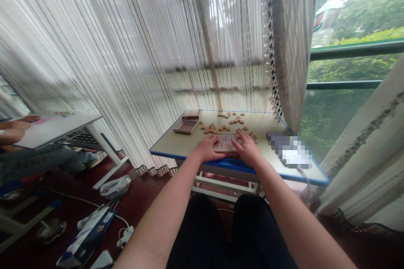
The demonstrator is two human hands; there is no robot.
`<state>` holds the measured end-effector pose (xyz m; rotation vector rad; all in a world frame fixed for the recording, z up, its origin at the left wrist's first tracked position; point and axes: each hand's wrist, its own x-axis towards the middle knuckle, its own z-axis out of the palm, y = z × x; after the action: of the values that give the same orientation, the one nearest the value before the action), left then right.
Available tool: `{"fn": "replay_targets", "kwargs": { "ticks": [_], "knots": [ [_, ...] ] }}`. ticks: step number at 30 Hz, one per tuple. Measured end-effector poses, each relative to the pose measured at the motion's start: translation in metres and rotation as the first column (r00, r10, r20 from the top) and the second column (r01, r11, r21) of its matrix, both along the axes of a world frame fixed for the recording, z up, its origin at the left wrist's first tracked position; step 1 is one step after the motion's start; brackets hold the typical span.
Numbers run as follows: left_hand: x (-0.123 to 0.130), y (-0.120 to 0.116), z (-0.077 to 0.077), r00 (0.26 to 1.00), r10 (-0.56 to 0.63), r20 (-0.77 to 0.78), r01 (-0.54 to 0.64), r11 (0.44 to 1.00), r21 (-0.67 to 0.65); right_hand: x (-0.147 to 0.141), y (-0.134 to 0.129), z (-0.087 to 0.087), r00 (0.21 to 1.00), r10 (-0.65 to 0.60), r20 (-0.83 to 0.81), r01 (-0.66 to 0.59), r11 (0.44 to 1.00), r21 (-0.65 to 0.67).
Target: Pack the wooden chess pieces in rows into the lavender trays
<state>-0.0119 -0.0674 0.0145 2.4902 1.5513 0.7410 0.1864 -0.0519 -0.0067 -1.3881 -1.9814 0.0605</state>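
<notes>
Left hand (208, 148) and right hand (246, 147) are half open, fingers spread, holding a flat pinkish patterned rectangular box (225, 143) by its sides at the table's blue near edge (189, 159), 6 o'clock. Shallow open brown tray (186, 126) sits at 10, round tan discs (211, 127) around 12, pale tabletop (173, 145) shows at 9.

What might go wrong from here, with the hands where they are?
The patterned box sits at the near edge of the desk, so a pull toward the body might tip it off. The right hand is close to loose round pieces; a sideways sweep could scatter them.
</notes>
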Motion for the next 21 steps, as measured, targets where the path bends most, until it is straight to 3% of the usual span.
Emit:
{"fn": "replay_targets", "kwargs": {
  "ticks": [5,10,18,21],
  "knots": [
    [-0.001,-0.002,0.001,1.000,-0.002,-0.023,0.002,1.000,0.005,-0.001,0.017,-0.002,0.997,0.049,0.064,-0.036,0.981,-0.190],
    [-0.002,-0.002,-0.001,0.999,-0.029,-0.041,0.029,1.000,0.002,0.001,0.021,0.002,0.995,0.039,0.090,-0.018,0.974,-0.225],
    [0.002,0.003,-0.003,0.992,0.001,-0.129,-0.015,0.994,-0.104,0.003,0.017,-0.003,0.994,0.033,0.103,-0.016,0.987,-0.160],
    [0.003,0.003,-0.003,0.991,-0.001,-0.133,-0.018,0.990,-0.140,0.004,0.014,-0.002,0.993,0.082,0.090,-0.069,0.988,-0.136]
  ]
}}
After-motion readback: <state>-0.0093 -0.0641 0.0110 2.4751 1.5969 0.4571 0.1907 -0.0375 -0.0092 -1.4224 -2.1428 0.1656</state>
